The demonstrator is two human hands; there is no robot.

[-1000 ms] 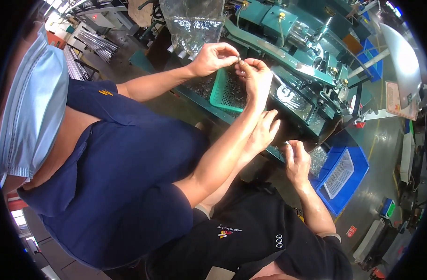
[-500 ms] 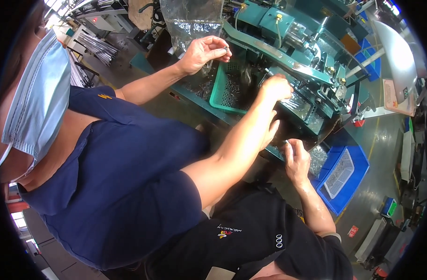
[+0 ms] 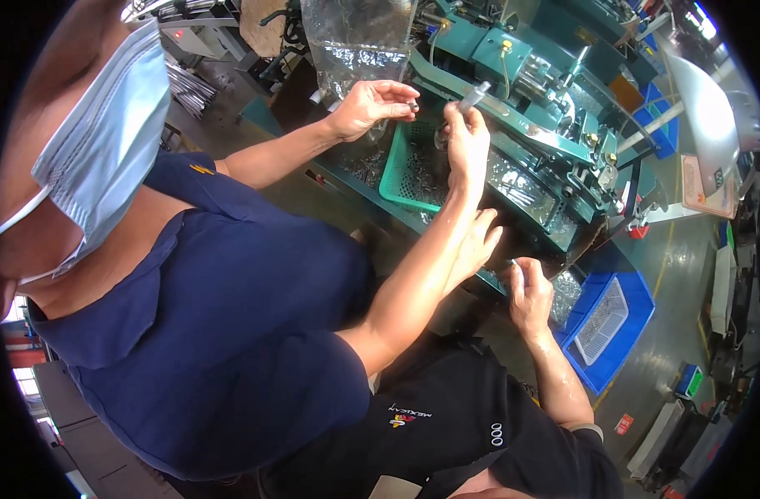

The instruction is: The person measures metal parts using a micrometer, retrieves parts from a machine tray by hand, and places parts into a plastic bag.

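My left hand (image 3: 477,244) comes out from under a co-worker's forearm, with its fingers stretched and holding nothing that I can see. To its right, my right hand (image 3: 531,298) pinches a small shiny piece (image 3: 513,263) between thumb and fingertips. Its kind is too small to make out. A co-worker in a navy shirt (image 3: 230,316) reaches in from the left. One co-worker's hand (image 3: 367,112) pinches a small dark metal part (image 3: 412,106). Their other hand (image 3: 467,150) holds up a light grey, cylinder-like object (image 3: 475,96) before the green machine (image 3: 513,112).
A green perforated basket (image 3: 392,179) stands below the co-worker's hands. A metal tray (image 3: 521,195) with several slim shiny pieces lies by the machine. At right are a blue bin (image 3: 628,333) holding a white perforated basket (image 3: 603,320), and a lamp shade (image 3: 703,125). A clear plastic bag (image 3: 355,41) hangs behind.
The co-worker's nearer hand has lifted away from the tray, up and left, with the grey object now raised. My left hand shows more fully; my right hand keeps its pinch.
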